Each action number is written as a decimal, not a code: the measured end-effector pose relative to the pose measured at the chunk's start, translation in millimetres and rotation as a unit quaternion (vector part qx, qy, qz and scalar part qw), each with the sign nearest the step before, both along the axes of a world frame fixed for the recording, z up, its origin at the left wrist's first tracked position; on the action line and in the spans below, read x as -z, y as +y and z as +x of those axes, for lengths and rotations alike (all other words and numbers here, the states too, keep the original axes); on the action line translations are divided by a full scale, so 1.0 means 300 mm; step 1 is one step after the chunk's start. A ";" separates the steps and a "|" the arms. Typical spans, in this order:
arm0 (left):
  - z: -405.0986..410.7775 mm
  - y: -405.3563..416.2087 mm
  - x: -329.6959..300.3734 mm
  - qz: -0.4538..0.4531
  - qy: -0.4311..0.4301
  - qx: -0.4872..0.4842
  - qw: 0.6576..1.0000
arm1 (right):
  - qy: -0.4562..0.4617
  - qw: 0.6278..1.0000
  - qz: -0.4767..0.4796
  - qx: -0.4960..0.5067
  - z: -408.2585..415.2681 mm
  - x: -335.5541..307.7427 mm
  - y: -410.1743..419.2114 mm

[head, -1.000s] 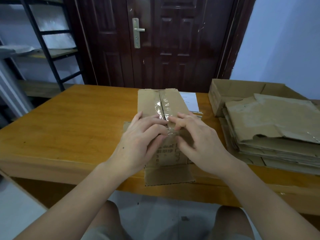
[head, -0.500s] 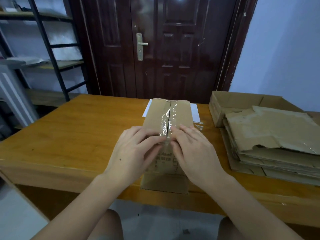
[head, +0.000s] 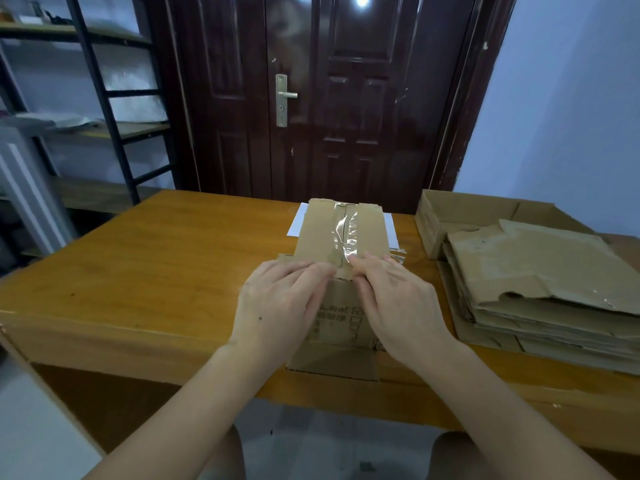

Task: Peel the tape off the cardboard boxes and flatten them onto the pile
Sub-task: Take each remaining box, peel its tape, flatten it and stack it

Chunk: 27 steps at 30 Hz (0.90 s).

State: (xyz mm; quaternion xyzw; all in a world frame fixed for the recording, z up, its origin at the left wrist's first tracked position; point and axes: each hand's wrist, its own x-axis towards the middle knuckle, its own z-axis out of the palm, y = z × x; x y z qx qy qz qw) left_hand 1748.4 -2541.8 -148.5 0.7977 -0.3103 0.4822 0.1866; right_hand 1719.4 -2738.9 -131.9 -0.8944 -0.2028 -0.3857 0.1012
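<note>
Head view: a small brown cardboard box (head: 341, 233) sealed with crinkled clear tape (head: 344, 233) sits mid-tabletop (head: 156, 265). It looks light and stiff, the tape thin and tear-prone. Left hand (head: 277, 303) and right hand (head: 398, 299) meet at the tape's near end. Fingers (head: 363, 263) hide it, so I cannot tell whether they pinch it.

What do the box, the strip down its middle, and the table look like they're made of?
The box looks like plain brown corrugated cardboard, matte, with printed marks on one face. The strip seems to be clear plastic tape: it is glossy, wrinkled and catches the light. The table appears to be wood or wood veneer with a smooth orange varnish; grain lines show.
</note>
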 end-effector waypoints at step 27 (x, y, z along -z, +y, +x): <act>0.010 0.000 0.012 0.006 0.085 0.005 0.996 | 0.107 0.994 0.016 0.001 -0.015 -0.145 -0.021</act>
